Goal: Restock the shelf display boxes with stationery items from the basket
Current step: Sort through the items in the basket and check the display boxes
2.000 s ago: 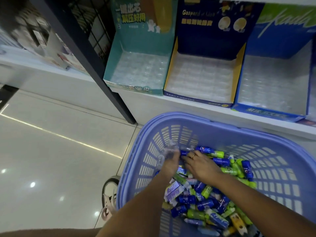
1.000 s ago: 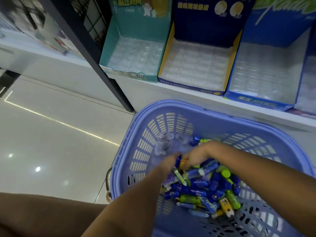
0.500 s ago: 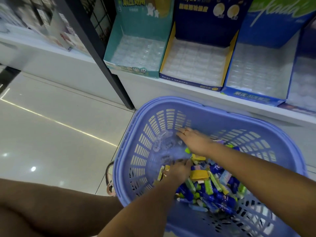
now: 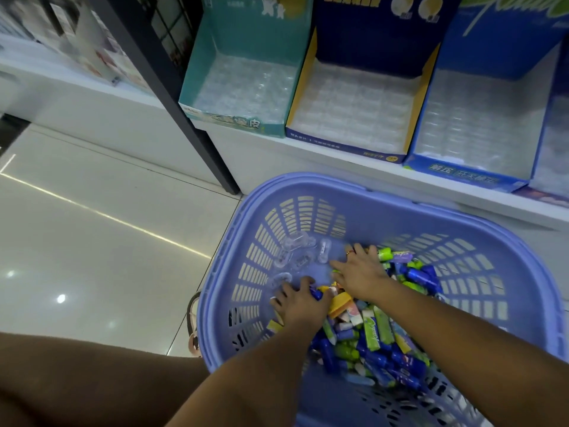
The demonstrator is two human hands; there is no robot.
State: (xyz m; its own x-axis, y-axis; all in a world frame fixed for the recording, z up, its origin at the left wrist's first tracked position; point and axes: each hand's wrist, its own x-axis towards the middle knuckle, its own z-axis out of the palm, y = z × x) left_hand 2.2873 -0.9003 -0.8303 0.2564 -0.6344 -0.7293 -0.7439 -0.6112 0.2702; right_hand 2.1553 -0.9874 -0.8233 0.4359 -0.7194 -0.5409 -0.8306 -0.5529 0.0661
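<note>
Progress as we read it: barely started, if at all. We saw three display boxes along the shelf [image 4: 264, 155]: teal box [image 4: 234, 121], navy box w/ yellow sides [image 4: 345, 144] and blue box [image 4: 462, 177]. Ea. showed only its clear moulded tray insert, w/ no stock in any slot we could make out. A fourth box at far right was cut off, contents too blurred to tell.

All the stationery items [image 4: 385, 340] we could see were in the lilac basket [image 4: 400, 195], which sat just below the shelf front. They made a mixed heap of small blue, green, yellow & white packs/tubes, piled toward the near-right side. The far-left corner held a few clear plastic pieces [image 4: 295, 251], apart from the heap.

Both hands were down in the basket. The right hand [image 4: 360, 272] lay palm down at the heap's far edge, fingers straight & spread, grasping nothing. The left hand [image 4: 300, 303] was just beside it, knuckles up, fingers bent into the heap's left edge. A blue tube [image 4: 316, 294] showed by its thumb, but w/ the blur we couldn't tell whether it was pinched or only touched.

Our judgement: sorting/picking stage, nothing lifted out yet. Left to do = basically everything: pick items by type, carry up to the matching box, seat them in tray slots, repeat for ea. box. The heap was mixed, so matching type to box was prob. the slow part.
</note>
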